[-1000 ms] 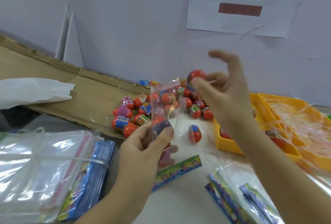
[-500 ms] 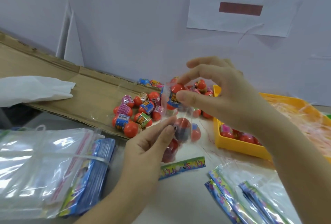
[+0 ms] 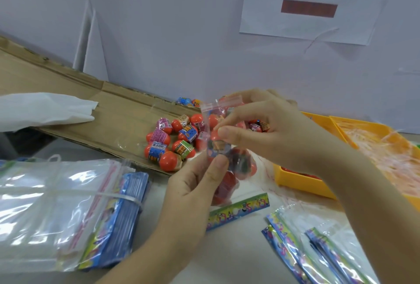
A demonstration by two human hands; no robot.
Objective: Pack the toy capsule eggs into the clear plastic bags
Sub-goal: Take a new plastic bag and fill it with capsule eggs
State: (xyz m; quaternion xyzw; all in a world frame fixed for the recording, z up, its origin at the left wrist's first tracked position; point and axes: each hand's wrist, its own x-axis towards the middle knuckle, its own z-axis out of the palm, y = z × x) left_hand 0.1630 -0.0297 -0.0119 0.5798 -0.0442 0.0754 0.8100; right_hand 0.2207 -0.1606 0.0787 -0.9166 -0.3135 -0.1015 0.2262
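The clear bag (image 3: 209, 120) holding eggs (image 3: 243, 163) hangs upright above the counter (image 3: 238, 249), long axis vertical, zip mouth up, left hand (image 3: 195, 186) pinching its middle, right hand (image 3: 263, 131) pinching its upper part

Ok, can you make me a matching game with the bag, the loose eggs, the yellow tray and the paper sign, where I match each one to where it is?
Things:
1. clear bag
2. loose eggs
3. yellow tray
4. paper sign

Places:
A. up on the wall
B. heaped on the cardboard
C. gripped by the left hand and right hand
D. on the table, to the right of the hands

Pairs: 1-C, 2-B, 3-D, 4-A.
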